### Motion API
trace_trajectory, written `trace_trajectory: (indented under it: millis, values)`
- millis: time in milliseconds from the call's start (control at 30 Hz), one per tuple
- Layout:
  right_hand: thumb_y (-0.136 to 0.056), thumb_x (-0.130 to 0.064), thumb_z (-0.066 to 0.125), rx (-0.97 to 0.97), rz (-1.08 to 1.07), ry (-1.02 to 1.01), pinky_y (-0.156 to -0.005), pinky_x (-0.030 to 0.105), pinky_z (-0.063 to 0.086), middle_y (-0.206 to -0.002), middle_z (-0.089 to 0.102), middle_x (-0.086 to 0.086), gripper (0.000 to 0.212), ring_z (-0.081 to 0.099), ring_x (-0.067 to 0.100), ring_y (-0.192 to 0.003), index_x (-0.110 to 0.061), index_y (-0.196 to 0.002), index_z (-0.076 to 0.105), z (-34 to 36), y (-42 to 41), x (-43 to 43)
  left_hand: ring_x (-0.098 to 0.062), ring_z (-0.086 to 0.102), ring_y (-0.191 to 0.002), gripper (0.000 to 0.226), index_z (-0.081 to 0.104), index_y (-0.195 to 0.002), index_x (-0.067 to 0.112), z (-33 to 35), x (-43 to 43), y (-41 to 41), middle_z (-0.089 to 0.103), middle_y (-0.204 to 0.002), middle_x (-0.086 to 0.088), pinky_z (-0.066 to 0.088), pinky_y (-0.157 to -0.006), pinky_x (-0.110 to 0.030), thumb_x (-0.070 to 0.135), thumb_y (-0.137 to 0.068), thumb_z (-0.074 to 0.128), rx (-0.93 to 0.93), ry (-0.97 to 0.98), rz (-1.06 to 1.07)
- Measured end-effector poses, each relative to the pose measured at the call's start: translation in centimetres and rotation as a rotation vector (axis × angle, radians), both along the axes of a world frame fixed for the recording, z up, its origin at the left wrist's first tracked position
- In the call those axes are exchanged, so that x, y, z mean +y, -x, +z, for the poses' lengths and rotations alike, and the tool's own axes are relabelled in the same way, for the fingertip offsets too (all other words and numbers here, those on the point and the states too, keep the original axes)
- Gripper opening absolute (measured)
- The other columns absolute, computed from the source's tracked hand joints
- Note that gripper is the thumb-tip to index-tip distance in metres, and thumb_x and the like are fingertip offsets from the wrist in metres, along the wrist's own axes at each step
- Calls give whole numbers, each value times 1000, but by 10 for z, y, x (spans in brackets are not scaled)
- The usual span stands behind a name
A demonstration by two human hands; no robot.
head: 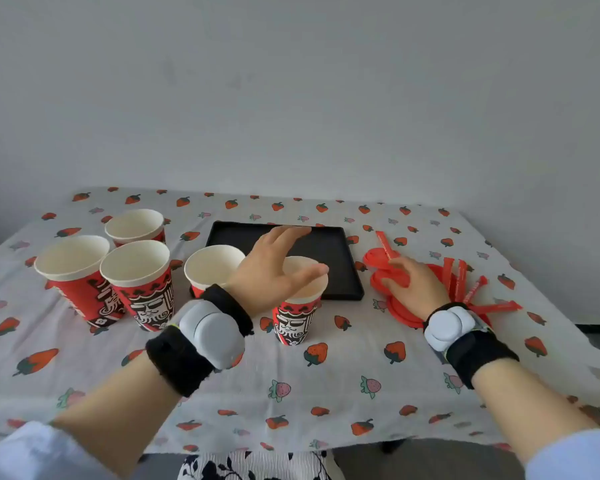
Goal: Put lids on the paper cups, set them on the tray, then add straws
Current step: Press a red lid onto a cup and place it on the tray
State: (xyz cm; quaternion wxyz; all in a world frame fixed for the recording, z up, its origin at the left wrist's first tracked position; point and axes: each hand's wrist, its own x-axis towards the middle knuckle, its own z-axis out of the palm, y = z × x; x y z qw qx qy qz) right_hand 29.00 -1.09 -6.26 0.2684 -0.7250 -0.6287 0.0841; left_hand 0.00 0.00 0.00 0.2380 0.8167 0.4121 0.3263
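Observation:
Several red printed paper cups stand open and lidless on the strawberry tablecloth. The nearest cup (296, 318) sits in front of the black tray (333, 251). My left hand (274, 268) hovers over this cup's rim with fingers spread, holding nothing. Another cup (211, 268) stands just left of it, partly behind my wrist. A group of three cups (137, 271) is further left. My right hand (414, 282) rests on a pile of red lids (381, 259), fingers curled on one. Red wrapped straws (461, 280) lie fanned beside the lids.
The tray holds nothing and lies at the table's middle back. A plain grey wall rises behind the table. Both wrists wear black bands with white sensors. The table's near edge runs close to my body.

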Motion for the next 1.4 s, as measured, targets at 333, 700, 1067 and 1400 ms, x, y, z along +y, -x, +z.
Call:
trace_trajectory:
  millis: [333,700,1067,1400]
  values:
    - [-82,-20,62,-343,87,6,-88,42,48,-112,65,6,26,56,28,-107,-15,-108,60,-18,8,4,-3,24,-133,107,5,-142,43,-59,-27,-11,20,-145,11,27,-106,-25,53,-62,77,-392,46,167]
    - [-83,-14,53,-471,-24,107,-77,39,48,-102,68,11,18,58,33,-98,-8,-96,63,-27,-7,14,20,46,-109,90,21,-123,47,-98,-3,-18,43,-123,18,41,-79,0,11,-67,81,-535,305,67]
    - [-83,-17,66,-202,112,-414,-59,25,50,-82,72,6,24,66,21,-71,-10,-106,67,13,41,-17,6,53,-112,82,31,-120,50,-110,-5,-25,51,-121,20,46,-85,-8,25,-60,80,-647,321,106]
    - [-81,-13,67,-138,503,-491,-88,33,54,-110,70,10,31,64,21,-103,-5,-111,66,46,115,-29,-3,59,-109,85,30,-126,33,-105,-6,-25,55,-121,2,49,-88,-20,25,-58,80,-707,321,33]
